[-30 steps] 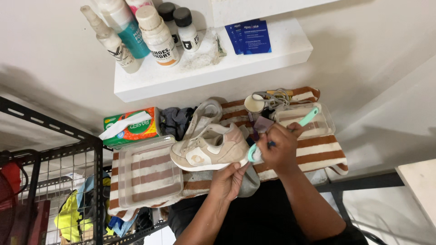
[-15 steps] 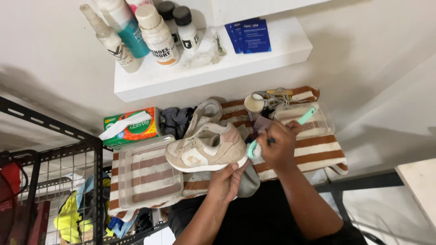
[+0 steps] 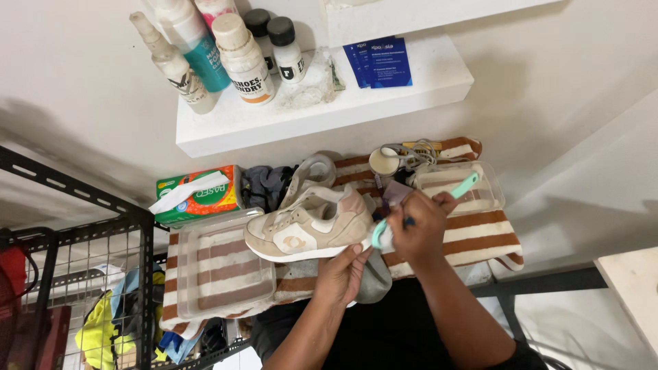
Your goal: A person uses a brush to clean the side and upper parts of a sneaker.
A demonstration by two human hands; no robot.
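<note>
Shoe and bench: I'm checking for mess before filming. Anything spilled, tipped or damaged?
Nothing stands out. The shoe lies on its side, steadied by the left hand, while the right hand holds a brush at its heel. No spill shows on the striped cloth.

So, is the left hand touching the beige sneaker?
Touching. The head view shows the left hand with its fingers against the heel end of the beige sneaker, gripping it from below.
</note>
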